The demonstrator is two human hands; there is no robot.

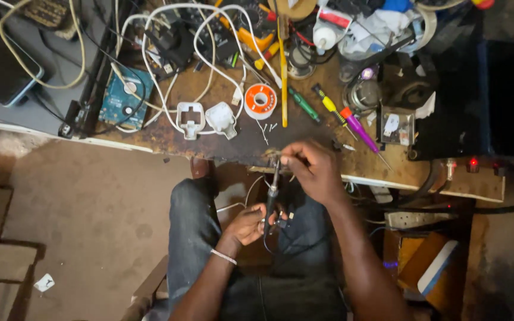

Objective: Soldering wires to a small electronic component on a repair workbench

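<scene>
My left hand (pixel 250 224) is over my lap and grips the dark handle of a soldering iron (pixel 271 196), whose tip points up to the workbench edge. My right hand (pixel 310 166) rests at that edge, fingers pinched on a small part or wire (pixel 272 153) where the iron's tip meets it. What the pinched piece is cannot be made out. A thin bracelet is on my left wrist. A spool of solder (pixel 260 101) with an orange core lies on the bench just above the hands.
The worn bench (pixel 209 142) carries white plugs (pixel 206 119) with tangled white cables, a blue circuit board (pixel 127 98), several screwdrivers (pixel 334 116), and cluttered tools at the back. A dark box (pixel 483 95) stands at right. Bare floor lies at left.
</scene>
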